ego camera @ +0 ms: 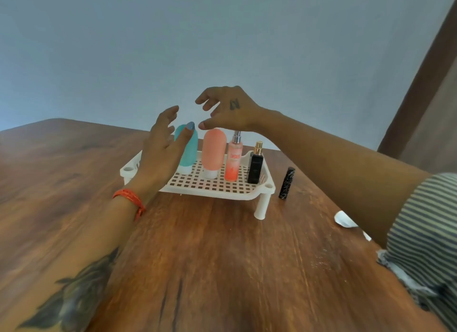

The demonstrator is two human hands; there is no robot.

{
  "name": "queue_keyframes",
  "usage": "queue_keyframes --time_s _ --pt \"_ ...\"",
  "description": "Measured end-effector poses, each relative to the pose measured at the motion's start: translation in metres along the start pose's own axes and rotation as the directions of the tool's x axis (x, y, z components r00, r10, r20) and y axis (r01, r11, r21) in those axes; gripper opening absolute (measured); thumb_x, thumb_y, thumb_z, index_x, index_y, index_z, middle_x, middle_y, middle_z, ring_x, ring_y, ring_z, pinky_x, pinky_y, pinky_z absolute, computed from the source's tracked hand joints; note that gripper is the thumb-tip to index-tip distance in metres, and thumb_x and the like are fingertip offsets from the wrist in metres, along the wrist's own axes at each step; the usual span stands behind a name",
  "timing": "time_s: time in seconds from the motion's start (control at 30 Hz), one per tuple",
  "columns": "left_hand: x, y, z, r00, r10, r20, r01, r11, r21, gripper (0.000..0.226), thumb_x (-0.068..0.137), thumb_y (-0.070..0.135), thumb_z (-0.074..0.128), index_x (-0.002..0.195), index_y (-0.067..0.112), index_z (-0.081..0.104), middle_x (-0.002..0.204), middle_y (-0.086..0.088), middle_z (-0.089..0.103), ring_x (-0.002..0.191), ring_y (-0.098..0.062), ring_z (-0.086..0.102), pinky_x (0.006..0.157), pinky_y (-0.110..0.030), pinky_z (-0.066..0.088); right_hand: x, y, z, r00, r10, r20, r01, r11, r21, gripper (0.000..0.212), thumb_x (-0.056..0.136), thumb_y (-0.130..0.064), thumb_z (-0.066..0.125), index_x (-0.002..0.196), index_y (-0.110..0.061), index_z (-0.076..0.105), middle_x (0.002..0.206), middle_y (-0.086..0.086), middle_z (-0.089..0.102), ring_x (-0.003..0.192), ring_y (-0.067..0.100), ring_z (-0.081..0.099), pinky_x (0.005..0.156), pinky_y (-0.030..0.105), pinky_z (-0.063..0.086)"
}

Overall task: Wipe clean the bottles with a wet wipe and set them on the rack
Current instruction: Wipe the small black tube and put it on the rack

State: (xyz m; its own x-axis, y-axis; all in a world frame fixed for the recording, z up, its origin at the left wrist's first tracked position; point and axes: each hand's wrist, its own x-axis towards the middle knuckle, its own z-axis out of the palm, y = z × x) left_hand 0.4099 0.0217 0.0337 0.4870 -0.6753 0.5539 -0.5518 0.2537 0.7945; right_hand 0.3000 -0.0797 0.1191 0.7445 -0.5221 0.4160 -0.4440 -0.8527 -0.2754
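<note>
A red cord bracelet (129, 198) circles the left wrist, with a large dark tattoo (74, 297) toward seven o'clock down the forearm. The right hand (231, 109) bears a small dark tattoo, and a grey-and-white striped sleeve (425, 235) with a frayed hem covers that upper arm.

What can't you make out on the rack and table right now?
Head view only:
- Teal bottle: left side hidden behind the left hand.
- Rack: left part hidden by that hand and wrist.
- White wipe: mostly behind the right forearm.
- Pink spray bottle: label too small to read.
</note>
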Motion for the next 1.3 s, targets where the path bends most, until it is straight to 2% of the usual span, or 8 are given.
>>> queue_keyframes --time_s 0.33,0.47,0.63,0.73,0.87,1.03,1.13,1.3 --pt "-0.044 0.073 0.058 0.979 0.159 0.126 -0.152 0.986 -0.062 0.053 0.091 0.038 0.052 0.14 0.031 0.031 0.148 0.01 0.035 0.127 -0.008 0.039 0.093 -0.02 0.031 -0.122 0.039 -0.053 0.973 0.052 -0.225 -0.048 0.999 0.024 0.05 0.077 -0.037 0.071 0.122 -0.021 0.054 0.118 0.001 0.06 0.096 0.013 0.06 0.083 0.026 0.051" --pt "-0.077 0.088 0.104 0.956 0.182 0.231 -0.143 0.974 -0.174 0.051 0.091 0.029 0.056 0.138 0.028 0.036 0.144 0.009 0.04 0.126 -0.009 0.041 0.1 -0.024 0.037 -0.184 0.071 -0.058 0.936 0.215 -0.277 -0.211 0.976 0.046 0.049 0.075 -0.04 0.072 0.119 -0.025 0.056 0.114 -0.005 0.06 0.096 0.01 0.059 0.082 0.025 0.049" --pt "-0.106 0.094 0.165 0.941 0.036 0.337 0.029 0.983 -0.183 0.048 0.092 0.031 0.054 0.137 0.03 0.036 0.142 0.007 0.042 0.125 -0.011 0.043 0.099 -0.028 0.039 -0.252 0.113 -0.045 0.883 0.45 -0.134 -0.467 0.872 -0.147 0.036 0.077 -0.031 0.063 0.109 -0.015 0.064 0.1 0.003 0.069 0.097 0.021 0.062 0.082 0.031 0.05" --pt "-0.114 0.094 0.187 0.955 -0.076 0.286 0.136 0.971 -0.196 0.044 0.093 0.023 0.052 0.135 0.025 0.04 0.14 0.003 0.044 0.114 -0.009 0.046 0.086 -0.022 0.037 -0.279 0.13 -0.031 0.88 0.474 -0.021 -0.465 0.854 -0.234 0.036 0.077 -0.031 0.065 0.112 -0.025 0.063 0.106 0.003 0.065 0.102 0.023 0.058 0.082 0.029 0.045" --pt "-0.119 0.075 0.197 0.971 -0.141 0.191 0.172 0.973 -0.153 0.043 0.091 0.016 0.054 0.133 0.021 0.044 0.138 0.001 0.047 0.126 -0.016 0.044 0.102 -0.031 0.038 -0.289 0.148 -0.014 0.883 0.465 0.065 -0.437 0.864 -0.25 0.033 0.088 -0.012 0.054 0.114 -0.03 0.064 0.11 0.003 0.063 0.1 0.019 0.057 0.082 0.02 0.039" --pt "-0.112 0.061 0.194 0.991 -0.109 0.083 0.124 0.973 -0.194 0.041 0.091 0.005 0.05 0.13 0.017 0.048 0.128 0.003 0.052 0.122 -0.014 0.048 0.099 -0.024 0.037 -0.252 0.152 -0.009 0.814 0.541 -0.209 -0.553 0.833 0.003 0.022 0.087 -0.014 0.06 0.105 -0.022 0.07 0.107 0.002 0.069 0.08 0.004 0.057 0.068 0.007 0.042" --pt "-0.107 0.059 0.193 0.992 -0.115 0.049 0.122 0.975 -0.183 0.041 0.092 0.002 0.046 0.13 0.017 0.047 0.128 0.003 0.053 0.121 -0.013 0.048 0.096 -0.021 0.037 -0.214 0.142 -0.008 0.818 0.464 -0.339 -0.42 0.885 0.2 0.024 0.085 -0.024 0.064 0.107 -0.017 0.068 0.111 0.0 0.067 0.091 0.0 0.053 0.068 0.0 0.034" --pt "-0.103 0.057 0.192 0.988 -0.148 0.042 0.153 0.974 -0.165 0.047 0.091 -0.004 0.041 0.132 0.018 0.045 0.134 0.001 0.051 0.126 -0.013 0.046 0.105 -0.027 0.038 -0.159 0.135 0.003 0.85 0.488 -0.199 -0.427 0.859 0.284 0.035 0.078 -0.039 0.068 0.105 -0.016 0.064 0.103 -0.004 0.062 0.091 0.005 0.055 0.059 0.001 0.036"
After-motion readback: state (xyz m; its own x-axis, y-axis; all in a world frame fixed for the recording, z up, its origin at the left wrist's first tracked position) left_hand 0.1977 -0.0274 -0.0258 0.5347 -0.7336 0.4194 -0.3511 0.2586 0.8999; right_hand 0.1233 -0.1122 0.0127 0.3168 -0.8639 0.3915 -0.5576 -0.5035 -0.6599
